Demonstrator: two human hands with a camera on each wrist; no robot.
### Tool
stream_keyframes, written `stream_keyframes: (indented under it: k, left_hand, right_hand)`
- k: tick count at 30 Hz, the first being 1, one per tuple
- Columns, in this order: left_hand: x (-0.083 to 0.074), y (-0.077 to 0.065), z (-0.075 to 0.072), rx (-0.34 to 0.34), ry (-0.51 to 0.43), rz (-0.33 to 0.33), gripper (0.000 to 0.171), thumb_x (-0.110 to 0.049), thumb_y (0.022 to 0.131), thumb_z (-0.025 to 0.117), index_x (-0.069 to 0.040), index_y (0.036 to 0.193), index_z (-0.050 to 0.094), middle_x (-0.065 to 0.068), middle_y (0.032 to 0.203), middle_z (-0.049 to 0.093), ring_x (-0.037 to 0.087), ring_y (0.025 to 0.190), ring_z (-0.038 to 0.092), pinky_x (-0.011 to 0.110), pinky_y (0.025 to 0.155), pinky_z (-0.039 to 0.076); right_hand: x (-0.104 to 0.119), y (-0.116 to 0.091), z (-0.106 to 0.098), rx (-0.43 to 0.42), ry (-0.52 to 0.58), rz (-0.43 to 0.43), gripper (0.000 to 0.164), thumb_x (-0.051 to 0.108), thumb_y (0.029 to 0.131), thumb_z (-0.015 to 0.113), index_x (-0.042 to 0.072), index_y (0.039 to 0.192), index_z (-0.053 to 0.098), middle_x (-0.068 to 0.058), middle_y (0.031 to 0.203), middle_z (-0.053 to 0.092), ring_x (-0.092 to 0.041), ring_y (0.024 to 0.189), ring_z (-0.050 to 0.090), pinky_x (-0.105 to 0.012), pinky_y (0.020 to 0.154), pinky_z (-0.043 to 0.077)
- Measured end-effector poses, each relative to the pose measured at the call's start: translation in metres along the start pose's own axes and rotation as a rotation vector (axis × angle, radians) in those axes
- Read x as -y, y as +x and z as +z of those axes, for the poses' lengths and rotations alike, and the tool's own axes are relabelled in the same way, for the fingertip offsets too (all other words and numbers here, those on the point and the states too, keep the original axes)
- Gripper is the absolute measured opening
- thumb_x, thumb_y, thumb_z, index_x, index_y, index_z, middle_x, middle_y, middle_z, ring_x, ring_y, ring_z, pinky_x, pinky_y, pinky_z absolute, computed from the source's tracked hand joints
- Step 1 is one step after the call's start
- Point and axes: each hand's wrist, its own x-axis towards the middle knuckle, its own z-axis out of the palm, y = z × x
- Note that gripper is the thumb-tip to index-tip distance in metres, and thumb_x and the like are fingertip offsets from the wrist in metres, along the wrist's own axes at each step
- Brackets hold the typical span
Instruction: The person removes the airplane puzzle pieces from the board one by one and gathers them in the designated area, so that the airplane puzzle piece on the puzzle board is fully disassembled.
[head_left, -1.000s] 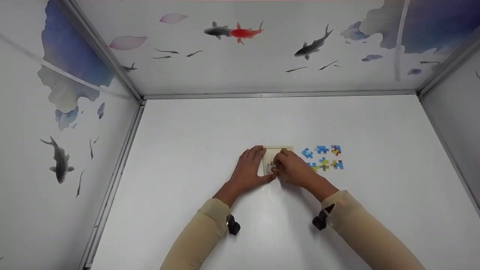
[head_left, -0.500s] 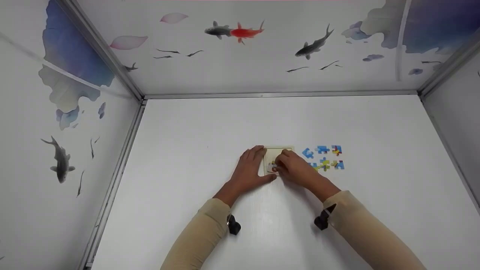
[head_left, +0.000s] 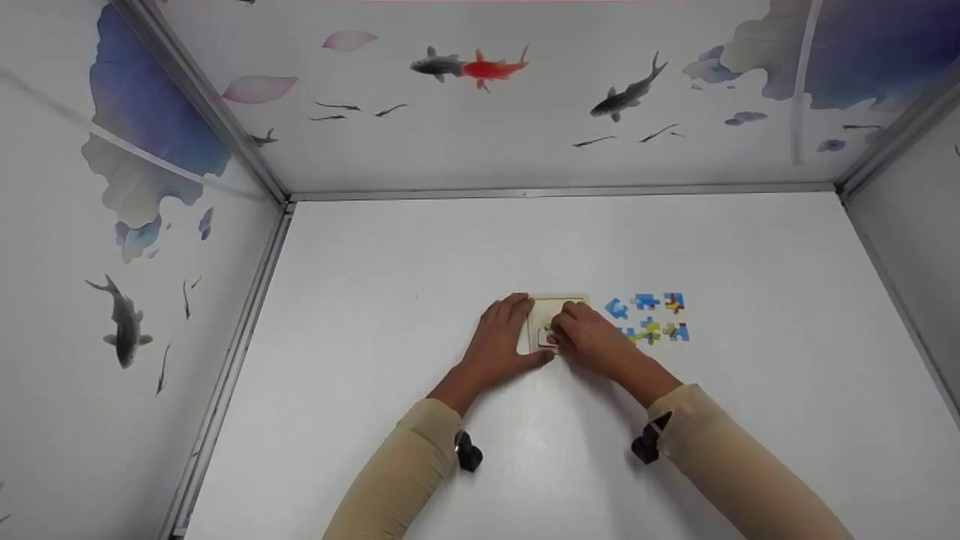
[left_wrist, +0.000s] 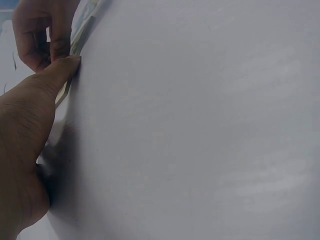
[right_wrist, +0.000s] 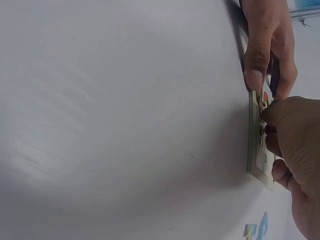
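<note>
A small pale wooden puzzle tray (head_left: 559, 296) lies flat on the white table. My left hand (head_left: 496, 334) rests along its left side with fingers extended, and the thumb lies at its near edge. The fingertips of my right hand (head_left: 592, 335) pinch a small jigsaw piece low in the tray, mostly hidden by the fingers. Beside those fingertips, a light-coloured piece (head_left: 545, 337) sits in the near left corner. In the right wrist view the thumb and fingers bend down over the tray (right_wrist: 251, 135), and a bit of red (right_wrist: 266, 97) shows near the left thumb.
Right of the tray lie several loose blue, yellow and red jigsaw pieces (head_left: 646, 301) in two rows, one partly behind the right hand. White panels printed with fish (head_left: 628, 94) enclose the table at the back and sides. A black wrist camera (head_left: 468, 452) hangs by the left sleeve.
My right fingertips shift very slightly over the tray's near left area, showing more of the light-coloured piece. The left hand and loose pieces stay in place.
</note>
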Motion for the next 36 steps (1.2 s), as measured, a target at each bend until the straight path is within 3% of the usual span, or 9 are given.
stream_keyframes:
  k: [13, 22, 36]
  left_hand:
    - [0.0, 0.0, -0.001, -0.006, -0.007, 0.012, 0.097, -0.066, 0.099, 0.069, -0.012, 0.172, 0.036, 0.006, 0.178, 0.034, 0.029, 0.165, 0.034, 0.05, 0.137, 0.029]
    - [-0.002, -0.001, -0.002, -0.01, -0.014, -0.001, 0.098, -0.066, 0.098, 0.071, -0.012, 0.172, 0.037, 0.006, 0.178, 0.035, 0.028, 0.165, 0.034, 0.05, 0.137, 0.029]
    - [-0.003, 0.0, 0.0, 0.004, 0.018, -0.021, 0.099, -0.067, 0.098, 0.071, -0.013, 0.173, 0.036, 0.005, 0.178, 0.034, 0.027, 0.167, 0.032, 0.048, 0.138, 0.027]
  right_hand:
    - [-0.009, -0.007, -0.011, 0.016, -0.029, 0.019, 0.016, 0.015, 0.104, 0.078, 0.004, 0.115, 0.073, -0.01, 0.108, 0.066, -0.026, 0.097, 0.059, -0.046, 0.089, 0.058]
    - [-0.018, -0.023, -0.019, 0.003, -0.066, 0.003, 0.019, 0.018, 0.101, 0.082, 0.008, 0.114, 0.073, -0.007, 0.108, 0.064, -0.023, 0.094, 0.055, -0.044, 0.085, 0.056]
    - [-0.028, -0.05, -0.029, 0.068, -0.016, 0.132, 0.022, 0.02, 0.102, 0.082, 0.008, 0.119, 0.076, -0.007, 0.113, 0.067, -0.024, 0.103, 0.058, -0.045, 0.094, 0.059]
